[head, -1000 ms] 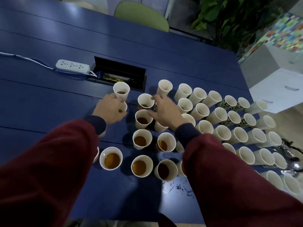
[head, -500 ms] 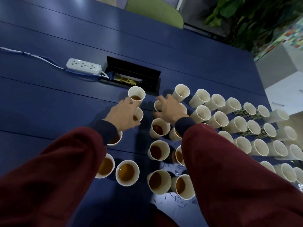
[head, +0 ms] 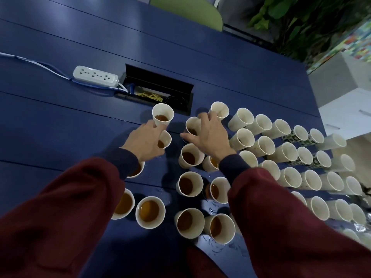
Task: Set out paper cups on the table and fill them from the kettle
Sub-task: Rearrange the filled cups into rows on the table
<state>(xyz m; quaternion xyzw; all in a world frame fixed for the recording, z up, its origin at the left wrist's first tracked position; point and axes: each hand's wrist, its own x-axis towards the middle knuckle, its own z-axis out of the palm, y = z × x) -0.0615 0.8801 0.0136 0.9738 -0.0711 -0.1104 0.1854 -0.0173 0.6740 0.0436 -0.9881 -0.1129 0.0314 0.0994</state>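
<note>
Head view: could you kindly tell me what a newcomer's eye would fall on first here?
A crowd of paper cups covers the blue table: those at the near left hold brown drink, those to the right mostly look empty. Both hands reach over the far cups, the left hand gripping a filled cup, the right hand spread beside it. Behind lies a white power strip.

Dim bluish light, soft overall, wide-angle edge distortion.

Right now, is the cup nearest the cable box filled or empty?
Partly filled: brown liquid shows low inside the upright cup beside the cable box.
</note>
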